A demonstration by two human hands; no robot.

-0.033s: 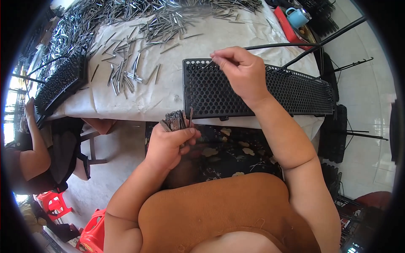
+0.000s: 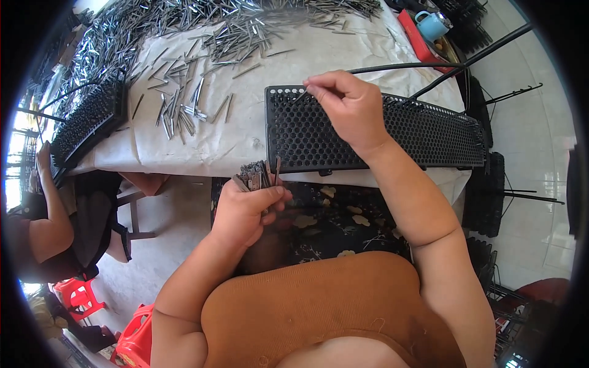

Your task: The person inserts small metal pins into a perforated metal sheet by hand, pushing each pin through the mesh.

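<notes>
A bundle of thin, dark metal strips (image 2: 253, 176) is wrapped in my left hand (image 2: 248, 205), which is in front of the table's near edge. Above the far left corner of a long black perforated rack (image 2: 331, 138), my right hand (image 2: 351, 107) pinches one slim metal strip (image 2: 300, 97) between thumb and fingertips. The strip slants down to the row of holes along the rack's far edge. Whether its tip sits inside a hole is too small to tell. Part of the rack is hidden behind my right hand and forearm.
Loose metal strips (image 2: 178, 113) lie on the white-covered table (image 2: 202, 144), with a large heap (image 2: 245, 27) farther back. A black bar (image 2: 405, 66) rises behind the rack. On the left, another person's arm (image 2: 49, 190) is beside a second rack (image 2: 92, 122). A blue mug (image 2: 433, 26) stands back right.
My right hand has shifted very slightly left with the strip in its pinch. My left hand and the bundle look the same.
</notes>
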